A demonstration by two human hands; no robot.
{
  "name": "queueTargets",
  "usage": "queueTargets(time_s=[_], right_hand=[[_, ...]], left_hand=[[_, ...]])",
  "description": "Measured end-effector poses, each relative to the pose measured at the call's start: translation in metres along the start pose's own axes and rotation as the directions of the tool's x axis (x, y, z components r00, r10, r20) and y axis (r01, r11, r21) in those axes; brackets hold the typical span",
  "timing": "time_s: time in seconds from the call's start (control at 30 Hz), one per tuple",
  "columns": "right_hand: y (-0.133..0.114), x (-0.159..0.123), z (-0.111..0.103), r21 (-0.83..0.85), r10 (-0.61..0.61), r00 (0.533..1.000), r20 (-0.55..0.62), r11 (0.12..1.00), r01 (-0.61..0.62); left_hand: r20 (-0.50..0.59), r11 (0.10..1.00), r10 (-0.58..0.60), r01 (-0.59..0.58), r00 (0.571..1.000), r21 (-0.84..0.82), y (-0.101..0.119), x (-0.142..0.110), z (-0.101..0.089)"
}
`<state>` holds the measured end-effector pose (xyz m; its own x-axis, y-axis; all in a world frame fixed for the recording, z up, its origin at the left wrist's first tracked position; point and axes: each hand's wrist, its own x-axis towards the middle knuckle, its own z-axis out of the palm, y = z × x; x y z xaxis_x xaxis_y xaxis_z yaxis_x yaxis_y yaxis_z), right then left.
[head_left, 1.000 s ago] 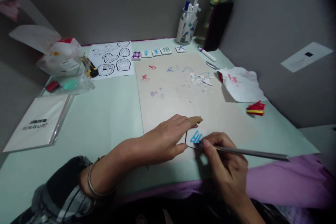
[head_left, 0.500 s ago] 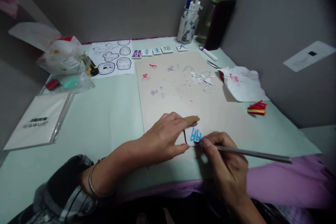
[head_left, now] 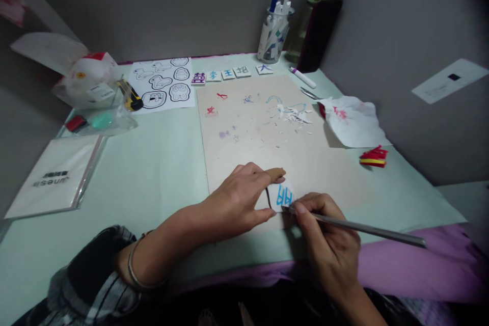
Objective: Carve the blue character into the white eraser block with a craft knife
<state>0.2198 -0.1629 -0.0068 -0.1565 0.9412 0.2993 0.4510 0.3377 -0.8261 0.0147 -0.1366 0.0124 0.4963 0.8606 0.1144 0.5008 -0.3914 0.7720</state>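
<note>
A small white carving block [head_left: 281,198] with a blue character drawn on it lies at the near edge of the beige board [head_left: 244,150]. My left hand [head_left: 237,196] pinches it between thumb and fingers from the left; one finger wears a tan bandage or finger cover [head_left: 275,173]. My right hand [head_left: 330,239] grips a slim metal craft knife [head_left: 367,226] like a pen, its tip touching the block's face by the lower strokes. White shavings [head_left: 294,113] lie farther back on the board, among red, purple and blue ink marks.
Small lettered blocks [head_left: 228,75] line the back, near a pen jar [head_left: 275,35] and green bottle [head_left: 319,15]. At right are scissors [head_left: 310,93], crumpled paper [head_left: 355,119] and red scraps [head_left: 374,157]. A yellow cutter [head_left: 131,97], printed sheet [head_left: 162,81] and white packet [head_left: 57,173] lie left.
The knife's tip has shifted slightly left along the block's face. My left hand keeps its hold on the block, its covered finger slightly farther left.
</note>
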Motion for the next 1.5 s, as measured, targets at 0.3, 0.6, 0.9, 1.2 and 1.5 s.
queueTargets(time_s=[0.3, 0.6, 0.9, 1.2, 1.5], right_hand=[[0.000, -0.001, 0.000, 0.006, -0.027, 1.000, 0.006, 1.000, 0.027], [0.001, -0.001, -0.001, 0.037, -0.014, 1.000, 0.012, 0.999, 0.013], [0.002, -0.006, -0.001, 0.041, 0.007, 1.000, -0.002, 0.999, -0.007], [0.002, -0.008, -0.001, 0.050, -0.001, 1.000, 0.009, 0.999, 0.000], [0.004, -0.010, 0.000, 0.047, 0.012, 1.000, 0.002, 0.999, -0.013]], left_hand=[[-0.011, 1.000, 0.011, -0.011, 1.000, 0.023, -0.003, -0.002, 0.001], [0.042, 0.985, 0.162, -0.165, 0.986, 0.057, -0.011, 0.000, -0.007], [0.006, 0.995, 0.099, -0.099, 0.995, -0.010, -0.010, -0.002, -0.005], [0.021, 0.999, 0.029, -0.029, 0.999, -0.018, -0.007, 0.000, -0.007], [0.000, 0.999, 0.024, -0.024, 1.000, 0.024, -0.005, -0.002, -0.005]])
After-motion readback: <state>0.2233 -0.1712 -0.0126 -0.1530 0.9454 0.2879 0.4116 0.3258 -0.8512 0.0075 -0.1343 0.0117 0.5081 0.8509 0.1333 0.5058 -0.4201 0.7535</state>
